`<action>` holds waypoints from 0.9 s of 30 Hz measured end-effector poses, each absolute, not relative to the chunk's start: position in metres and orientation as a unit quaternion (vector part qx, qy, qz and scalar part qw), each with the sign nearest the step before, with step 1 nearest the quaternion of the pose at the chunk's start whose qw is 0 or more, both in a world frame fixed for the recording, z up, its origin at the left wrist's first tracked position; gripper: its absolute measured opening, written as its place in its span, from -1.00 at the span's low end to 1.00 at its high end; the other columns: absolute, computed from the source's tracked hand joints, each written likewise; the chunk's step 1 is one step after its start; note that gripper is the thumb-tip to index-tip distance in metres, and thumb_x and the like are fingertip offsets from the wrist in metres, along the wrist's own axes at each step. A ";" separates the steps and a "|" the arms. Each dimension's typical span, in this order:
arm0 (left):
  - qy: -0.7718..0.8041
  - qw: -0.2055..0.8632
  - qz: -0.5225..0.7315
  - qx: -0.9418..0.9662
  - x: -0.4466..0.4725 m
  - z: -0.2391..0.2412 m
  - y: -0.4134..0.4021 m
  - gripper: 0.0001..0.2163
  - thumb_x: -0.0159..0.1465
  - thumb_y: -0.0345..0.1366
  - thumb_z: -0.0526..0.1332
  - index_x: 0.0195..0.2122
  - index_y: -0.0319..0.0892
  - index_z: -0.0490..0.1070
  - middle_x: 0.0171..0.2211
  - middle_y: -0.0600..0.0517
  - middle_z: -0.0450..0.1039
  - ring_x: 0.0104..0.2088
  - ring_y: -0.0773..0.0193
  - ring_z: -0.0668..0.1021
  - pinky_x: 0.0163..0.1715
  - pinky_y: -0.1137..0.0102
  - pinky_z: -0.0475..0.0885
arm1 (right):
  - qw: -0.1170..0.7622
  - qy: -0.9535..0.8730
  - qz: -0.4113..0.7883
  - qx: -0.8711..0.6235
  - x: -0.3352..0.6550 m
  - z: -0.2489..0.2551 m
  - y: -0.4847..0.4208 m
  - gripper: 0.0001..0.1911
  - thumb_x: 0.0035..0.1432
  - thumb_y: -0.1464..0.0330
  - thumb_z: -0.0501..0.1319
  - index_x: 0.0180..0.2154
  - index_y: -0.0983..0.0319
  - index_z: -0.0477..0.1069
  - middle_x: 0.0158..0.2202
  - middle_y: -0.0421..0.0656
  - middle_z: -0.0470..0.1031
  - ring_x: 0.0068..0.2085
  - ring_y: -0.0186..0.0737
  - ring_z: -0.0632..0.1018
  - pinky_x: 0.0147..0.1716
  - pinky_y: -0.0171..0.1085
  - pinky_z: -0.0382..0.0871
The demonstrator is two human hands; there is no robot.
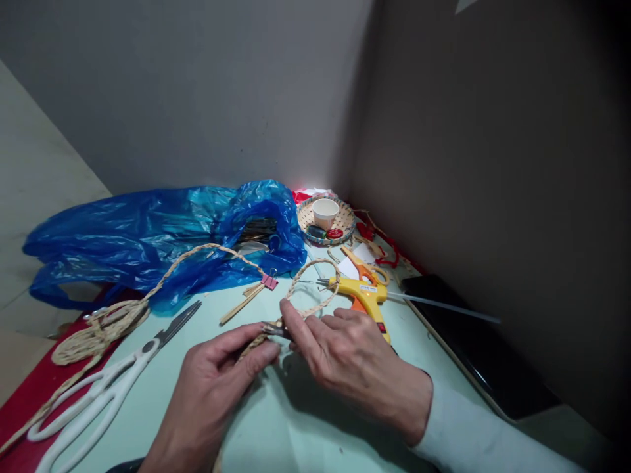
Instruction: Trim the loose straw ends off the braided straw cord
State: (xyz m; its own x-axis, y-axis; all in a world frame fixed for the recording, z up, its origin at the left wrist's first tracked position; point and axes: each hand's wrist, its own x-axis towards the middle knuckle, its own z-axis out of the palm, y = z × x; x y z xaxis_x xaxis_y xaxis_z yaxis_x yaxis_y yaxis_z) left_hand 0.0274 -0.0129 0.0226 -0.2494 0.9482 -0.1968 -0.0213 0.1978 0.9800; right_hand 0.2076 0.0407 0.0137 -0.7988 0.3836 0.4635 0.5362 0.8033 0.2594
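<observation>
My left hand pinches a braided straw cord between thumb and fingers. A loop of the braid rises beyond my fingertips. My right hand is closed around a small dark metal tool, whose pointed end meets the braid at my left fingertips; most of it is hidden, so its kind is unclear. Just past my right hand lies a yellow glue gun with a clear glue stick in its back. A pink binder clip grips the end of another braid stretch, with loose straw strands below it.
White-handled scissors lie at the left beside a coiled braid. A blue plastic bag fills the back left. At the back stands a woven basket with a white cup. A black flat device lies right.
</observation>
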 end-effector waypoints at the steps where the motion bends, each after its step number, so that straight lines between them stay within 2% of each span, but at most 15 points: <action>1: 0.601 0.489 0.511 0.371 0.029 0.022 -0.013 -0.83 -0.02 -0.17 0.48 -0.39 -0.04 0.69 -0.47 0.08 0.66 -0.48 0.29 0.57 -0.52 0.56 0.43 | 0.205 -0.928 -0.184 -0.251 0.206 0.014 0.039 -0.56 0.28 0.57 -0.02 0.18 0.51 0.13 -0.48 -0.20 0.42 -0.53 -0.23 0.45 -0.55 -0.18 0.07; 5: 0.591 0.500 0.520 0.361 0.034 0.017 -0.016 -0.82 -0.01 -0.17 0.47 -0.38 -0.09 0.68 -0.50 0.07 0.62 -0.46 0.27 0.53 -0.49 0.53 0.42 | 0.217 -0.924 -0.163 -0.269 0.198 0.011 0.033 -0.60 0.30 0.56 -0.05 0.16 0.45 0.14 -0.44 -0.20 0.44 -0.53 -0.23 0.45 -0.53 -0.18 0.08; 8: 0.589 0.505 0.525 0.349 0.037 0.015 -0.017 -0.79 -0.01 -0.19 0.48 -0.34 -0.12 0.68 -0.46 0.04 0.63 -0.39 0.23 0.55 -0.42 0.51 0.43 | 0.212 -0.922 -0.140 -0.292 0.194 0.010 0.033 -0.62 0.32 0.50 0.01 0.16 0.40 0.14 -0.39 -0.17 0.48 -0.48 -0.19 0.48 -0.49 -0.18 0.10; 10: 0.593 0.502 0.534 0.335 0.038 0.014 -0.016 -0.80 -0.01 -0.18 0.47 -0.37 -0.15 0.67 -0.47 0.04 0.62 -0.37 0.25 0.55 -0.39 0.54 0.42 | 0.202 -0.928 -0.092 -0.301 0.193 0.010 0.036 -0.59 0.31 0.46 0.08 0.16 0.38 0.13 -0.35 -0.16 0.51 -0.41 -0.17 0.50 -0.43 -0.17 0.15; 13: 0.601 0.497 0.545 0.307 0.040 0.012 -0.014 -0.78 0.01 -0.16 0.47 -0.38 -0.18 0.66 -0.56 0.07 0.58 -0.49 0.35 0.51 -0.51 0.59 0.36 | 0.214 -0.931 0.025 -0.296 0.195 0.009 0.043 -0.49 0.28 0.39 0.16 0.20 0.35 0.07 -0.19 -0.10 0.54 -0.25 -0.12 0.54 -0.26 -0.15 0.23; 17: 0.605 0.497 0.556 0.277 0.043 0.010 -0.010 -0.72 -0.03 -0.17 0.49 -0.30 -0.17 0.65 -0.57 0.08 0.58 -0.55 0.36 0.52 -0.59 0.59 0.33 | 0.244 -0.917 0.150 -0.277 0.201 0.005 0.056 -0.38 0.23 0.35 0.23 0.24 0.26 0.04 0.04 0.00 0.48 -0.02 -0.05 0.52 -0.06 -0.11 0.24; 20: 0.610 0.483 0.571 0.264 0.043 0.010 -0.007 -0.72 -0.07 -0.20 0.51 -0.33 -0.18 0.65 -0.54 0.09 0.60 -0.55 0.38 0.51 -0.60 0.61 0.31 | 0.239 -0.912 0.212 -0.258 0.205 0.007 0.064 -0.33 0.19 0.37 0.27 0.26 0.25 0.05 0.13 0.03 0.42 0.08 -0.04 0.46 0.04 -0.10 0.23; 23: 0.616 0.457 0.590 0.253 0.041 0.012 -0.004 -0.76 -0.06 -0.20 0.50 -0.38 -0.18 0.63 -0.59 0.14 0.55 -0.60 0.44 0.43 -0.64 0.62 0.27 | 0.239 -0.914 0.244 -0.221 0.207 0.013 0.064 -0.28 0.20 0.33 0.28 0.29 0.26 0.02 0.22 0.04 0.31 0.18 -0.07 0.37 0.13 -0.12 0.25; 24: 0.616 0.451 0.596 0.250 0.040 0.013 -0.003 -0.77 -0.05 -0.20 0.50 -0.40 -0.18 0.63 -0.60 0.15 0.53 -0.60 0.44 0.42 -0.64 0.62 0.27 | 0.246 -0.915 0.238 -0.214 0.207 0.015 0.062 -0.31 0.22 0.32 0.27 0.28 0.28 0.04 0.23 0.04 0.30 0.20 -0.10 0.35 0.14 -0.15 0.26; 27: 0.606 0.448 0.608 0.250 0.037 0.020 -0.004 -0.78 -0.05 -0.21 0.51 -0.43 -0.19 0.62 -0.59 0.14 0.51 -0.57 0.41 0.44 -0.61 0.60 0.29 | 0.283 -0.916 0.161 -0.235 0.204 0.016 0.055 -0.56 0.32 0.41 0.14 0.19 0.34 0.18 0.16 0.05 0.37 0.16 -0.16 0.39 0.12 -0.19 0.32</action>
